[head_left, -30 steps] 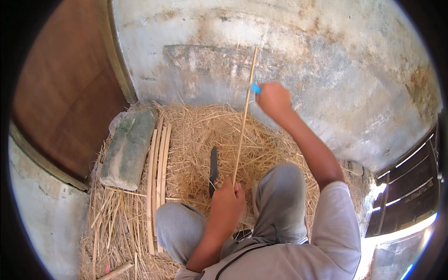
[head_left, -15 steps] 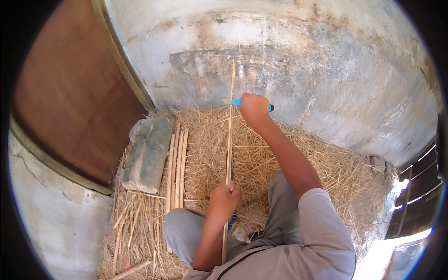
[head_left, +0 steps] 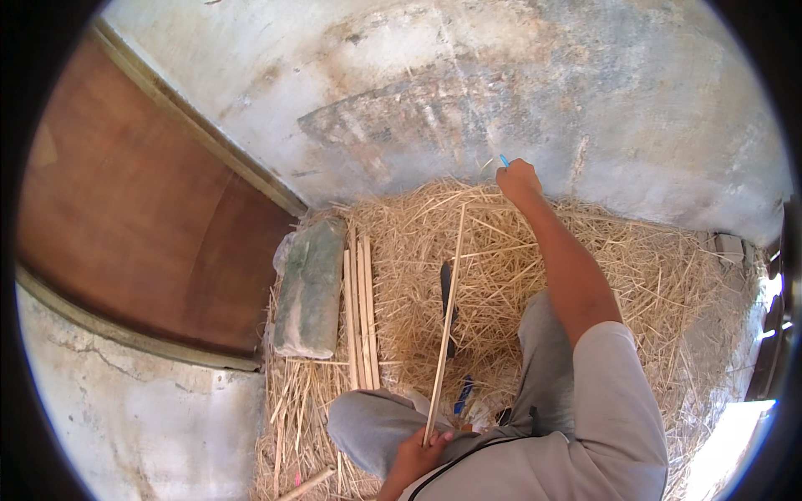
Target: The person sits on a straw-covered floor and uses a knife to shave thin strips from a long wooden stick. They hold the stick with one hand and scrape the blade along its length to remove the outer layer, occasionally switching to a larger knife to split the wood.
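Note:
Down by my lap, my left hand [head_left: 422,453] is closed around the lower end of a long, pale bamboo strip [head_left: 446,334], which slants up and away over the straw. My right hand [head_left: 520,179] is reached out near the wall, closed on a blue utility knife [head_left: 505,161]; only a bit of its blue body shows above the fist. A thin curled shaving [head_left: 487,164] shows just left of that fist, against the wall. The strip's far tip stands apart from the knife. Beneath the strip lies a long dark object [head_left: 447,288], partly hidden by it.
Straw and shavings [head_left: 493,259] cover the ground. Several pale strips [head_left: 361,309] lie side by side next to a greenish wrapped block [head_left: 309,288]. A stained wall [head_left: 535,100] rises ahead, with a brown door panel [head_left: 150,217] at left. A blue item [head_left: 463,394] lies between my legs.
My right hand has moved off the strip to the right, with the knife in it. My left hand has drawn the strip down toward my lap. The view has shifted, uncovering the dark object.

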`<state>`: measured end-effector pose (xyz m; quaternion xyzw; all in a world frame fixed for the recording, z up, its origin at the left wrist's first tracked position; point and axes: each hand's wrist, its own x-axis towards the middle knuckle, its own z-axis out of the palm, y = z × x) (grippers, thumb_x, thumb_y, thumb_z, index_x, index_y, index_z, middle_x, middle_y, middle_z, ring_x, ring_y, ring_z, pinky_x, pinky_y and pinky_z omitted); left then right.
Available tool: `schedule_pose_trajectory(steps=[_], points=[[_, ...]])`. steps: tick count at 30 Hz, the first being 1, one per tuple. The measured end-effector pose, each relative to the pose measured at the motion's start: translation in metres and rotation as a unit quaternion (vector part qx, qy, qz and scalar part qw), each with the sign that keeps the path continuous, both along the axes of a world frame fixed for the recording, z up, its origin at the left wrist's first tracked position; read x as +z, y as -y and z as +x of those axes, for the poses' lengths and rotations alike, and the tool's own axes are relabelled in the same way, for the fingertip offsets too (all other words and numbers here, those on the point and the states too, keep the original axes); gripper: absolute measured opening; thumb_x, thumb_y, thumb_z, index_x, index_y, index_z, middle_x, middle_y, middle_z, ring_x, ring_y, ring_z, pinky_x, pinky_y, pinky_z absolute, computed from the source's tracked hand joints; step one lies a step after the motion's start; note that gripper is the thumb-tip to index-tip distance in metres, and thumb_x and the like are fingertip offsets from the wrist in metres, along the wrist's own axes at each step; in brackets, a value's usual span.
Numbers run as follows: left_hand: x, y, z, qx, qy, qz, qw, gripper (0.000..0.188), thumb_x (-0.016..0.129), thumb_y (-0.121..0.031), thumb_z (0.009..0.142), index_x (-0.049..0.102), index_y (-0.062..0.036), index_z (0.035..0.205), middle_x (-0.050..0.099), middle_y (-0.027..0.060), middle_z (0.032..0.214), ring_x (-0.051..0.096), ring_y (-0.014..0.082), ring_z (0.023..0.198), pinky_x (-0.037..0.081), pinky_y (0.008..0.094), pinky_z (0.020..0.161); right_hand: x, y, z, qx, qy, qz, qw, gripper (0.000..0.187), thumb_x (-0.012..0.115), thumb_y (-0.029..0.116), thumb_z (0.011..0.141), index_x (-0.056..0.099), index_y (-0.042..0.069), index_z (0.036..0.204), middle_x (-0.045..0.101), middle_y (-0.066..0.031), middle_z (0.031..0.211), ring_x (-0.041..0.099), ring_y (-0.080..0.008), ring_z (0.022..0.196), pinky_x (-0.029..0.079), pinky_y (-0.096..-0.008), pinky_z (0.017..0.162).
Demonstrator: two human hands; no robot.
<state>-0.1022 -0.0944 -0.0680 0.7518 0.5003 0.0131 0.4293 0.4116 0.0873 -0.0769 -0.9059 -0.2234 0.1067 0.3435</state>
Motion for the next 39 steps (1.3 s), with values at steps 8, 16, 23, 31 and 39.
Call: schedule_pose_trajectory(steps=[8,16,23,31,39], points=[[0.026,-0.068,0.053,0.071,0.259,-0.260,0.928,0.045,0.038,-0.048,0.107,0.052,-0.0069,0.099,0.039,-0.0015,0.061,0.040,0.0083,0.048,0.036,0.0236,0.043,0.035,-0.007,-0.093,0.242,0.013,0.238,0.941,0.035,0.062,0.032,0.091,0.073,-0.001,0.094,0.070,-0.0197,0.077,0.068,-0.0350,0.067,0.055,-0.0462,0.066],[0.037,-0.078,0.098,0.093,0.365,-0.203,0.904,0.036,0.039,-0.039,0.109,0.047,-0.0067,0.095,0.042,0.0004,0.059,0.041,0.0084,0.042,0.034,0.0240,0.038,0.049,0.018,-0.153,0.388,0.200,0.226,0.871,0.011,0.066,0.015,0.083,0.074,0.007,0.085,0.066,-0.0125,0.064,0.065,-0.0301,0.055,0.052,-0.0421,0.054],[0.038,-0.066,0.095,0.033,0.380,-0.122,0.916,0.033,0.040,-0.034,0.109,0.043,-0.0087,0.089,0.039,-0.0009,0.056,0.037,0.0076,0.039,0.030,0.0232,0.036,0.078,0.022,-0.149,0.356,0.188,0.111,0.909,0.011,0.068,0.015,0.083,0.074,0.007,0.088,0.067,-0.0137,0.068,0.066,-0.0294,0.059,0.053,-0.0429,0.056],[0.045,-0.051,0.094,0.025,0.370,-0.145,0.917,0.033,0.041,-0.031,0.109,0.040,-0.0088,0.085,0.039,-0.0015,0.055,0.034,0.0073,0.039,0.030,0.0239,0.035,0.082,0.023,-0.132,0.303,0.229,0.097,0.920,0.011,0.063,0.014,0.087,0.071,0.007,0.084,0.065,-0.0123,0.065,0.064,-0.0296,0.057,0.051,-0.0429,0.054],[0.053,-0.039,0.084,0.058,0.289,-0.164,0.941,0.032,0.046,-0.032,0.108,0.041,-0.0091,0.086,0.041,-0.0026,0.056,0.037,0.0072,0.039,0.030,0.0246,0.035,0.074,0.000,-0.113,0.223,0.254,-0.014,0.941,0.010,0.062,0.010,0.085,0.071,0.005,0.088,0.071,-0.0146,0.078,0.072,-0.0301,0.074,0.055,-0.0423,0.058]])
